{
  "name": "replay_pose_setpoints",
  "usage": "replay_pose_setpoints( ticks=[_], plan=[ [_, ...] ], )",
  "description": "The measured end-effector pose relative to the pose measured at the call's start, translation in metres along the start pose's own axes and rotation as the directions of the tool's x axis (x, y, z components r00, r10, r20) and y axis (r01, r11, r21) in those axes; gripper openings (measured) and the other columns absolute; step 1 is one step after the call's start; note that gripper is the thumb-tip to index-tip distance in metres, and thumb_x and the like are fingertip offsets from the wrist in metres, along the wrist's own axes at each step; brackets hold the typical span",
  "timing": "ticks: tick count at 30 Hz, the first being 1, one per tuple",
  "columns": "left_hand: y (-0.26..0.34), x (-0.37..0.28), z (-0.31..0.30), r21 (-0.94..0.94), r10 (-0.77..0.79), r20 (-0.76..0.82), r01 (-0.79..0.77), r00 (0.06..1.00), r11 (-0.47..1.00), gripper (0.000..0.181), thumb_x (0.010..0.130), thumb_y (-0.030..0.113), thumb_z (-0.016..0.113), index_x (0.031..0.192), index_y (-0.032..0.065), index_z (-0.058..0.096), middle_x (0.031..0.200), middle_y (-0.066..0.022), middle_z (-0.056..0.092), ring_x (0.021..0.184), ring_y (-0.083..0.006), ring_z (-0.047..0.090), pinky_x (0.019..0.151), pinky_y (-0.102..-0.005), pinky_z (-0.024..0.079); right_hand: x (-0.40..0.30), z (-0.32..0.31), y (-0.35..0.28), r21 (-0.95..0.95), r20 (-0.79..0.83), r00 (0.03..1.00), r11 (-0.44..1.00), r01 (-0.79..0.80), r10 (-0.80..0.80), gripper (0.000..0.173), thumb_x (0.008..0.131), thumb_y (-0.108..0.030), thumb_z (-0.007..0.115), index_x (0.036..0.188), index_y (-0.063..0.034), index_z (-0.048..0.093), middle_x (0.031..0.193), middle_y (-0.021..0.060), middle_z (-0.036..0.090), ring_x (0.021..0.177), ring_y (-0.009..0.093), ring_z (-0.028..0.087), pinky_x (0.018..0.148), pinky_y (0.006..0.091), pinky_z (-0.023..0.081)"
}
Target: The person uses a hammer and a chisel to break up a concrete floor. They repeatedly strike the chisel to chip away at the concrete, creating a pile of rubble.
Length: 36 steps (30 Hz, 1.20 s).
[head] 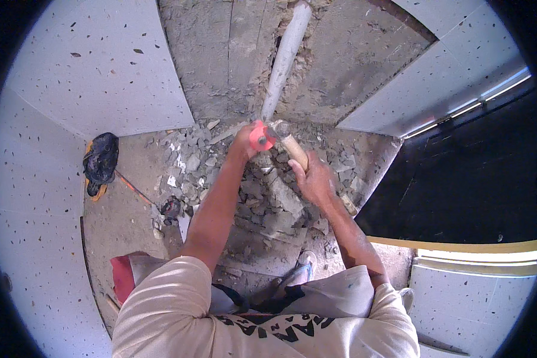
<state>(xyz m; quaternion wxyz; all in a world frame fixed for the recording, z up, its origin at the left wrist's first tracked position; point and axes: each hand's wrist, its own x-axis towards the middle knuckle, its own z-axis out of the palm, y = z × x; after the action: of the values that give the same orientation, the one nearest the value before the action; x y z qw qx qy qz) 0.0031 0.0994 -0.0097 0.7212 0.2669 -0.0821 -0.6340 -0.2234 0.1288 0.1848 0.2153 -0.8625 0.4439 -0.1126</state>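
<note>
My left hand (245, 142) is closed around a chisel with a round pinkish-red hand guard (255, 134), whose struck end faces up toward me. In my right hand (315, 181) is a hammer (294, 150) with a wooden handle; the handle's lower end shows beyond my wrist. The hammer head (282, 129) is just right of the guard; whether they touch is unclear. Both tools are over the base of the wall, by the lower end of a pale pipe (287, 62) set in a broken groove. The chisel's tip is hidden.
Broken mortar and tile rubble (255, 192) covers the floor below my hands. At left are a black plastic bag (102, 156), an orange cord (133, 185) and a small dark object (171, 208). Speckled tile panels (94, 67) flank the bare wall (340, 67). A large black panel (452, 188) stands right.
</note>
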Motion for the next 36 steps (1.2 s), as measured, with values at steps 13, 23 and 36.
replay_pose_setpoints(
  ticks=[13,23,36],
  plan=[
    [0.022,-0.006,0.064,0.05,-0.014,0.02,0.013,1.0,0.999,0.027,0.096,0.026,0.048,0.112,0.0042,0.051,0.095,-0.0064,0.061,0.085,-0.0183,0.064,0.07,-0.0343,0.053,-0.008,-0.005,0.005,0.244,-0.147,0.989,0.968,0.054,-0.018,0.038,0.088,-0.037,0.063,0.098,-0.0016,0.056,0.062,0.013,0.056,0.055,0.024,0.056,0.054,0.0377,0.043],
    [0.052,-0.012,-0.008,0.667,0.039,0.66,-0.561,0.751,-0.489,0.022,0.089,0.026,0.057,0.092,0.0049,0.062,0.071,-0.0022,0.061,0.063,-0.0154,0.057,0.057,-0.0341,0.044,0.046,0.003,0.044,0.82,0.297,0.896,0.391,-0.417,0.331,0.033,0.091,-0.043,0.057,0.091,-0.0103,0.049,0.06,-0.0011,0.045,0.045,0.009,0.044,0.037,0.0252,0.037],
    [0.154,-0.254,0.023,0.773,-0.176,-0.546,0.573,0.819,0.274,0.029,0.09,0.021,0.059,0.11,-0.001,0.057,0.078,-0.0038,0.057,0.068,-0.0123,0.06,0.057,-0.0303,0.055,0.125,0.109,0.063,0.731,-0.134,0.945,0.674,-0.109,0.297,0.041,0.092,-0.045,0.055,0.088,-0.0034,0.055,0.067,0.0074,0.054,0.059,0.021,0.055,0.054,0.0344,0.044]
  ],
)
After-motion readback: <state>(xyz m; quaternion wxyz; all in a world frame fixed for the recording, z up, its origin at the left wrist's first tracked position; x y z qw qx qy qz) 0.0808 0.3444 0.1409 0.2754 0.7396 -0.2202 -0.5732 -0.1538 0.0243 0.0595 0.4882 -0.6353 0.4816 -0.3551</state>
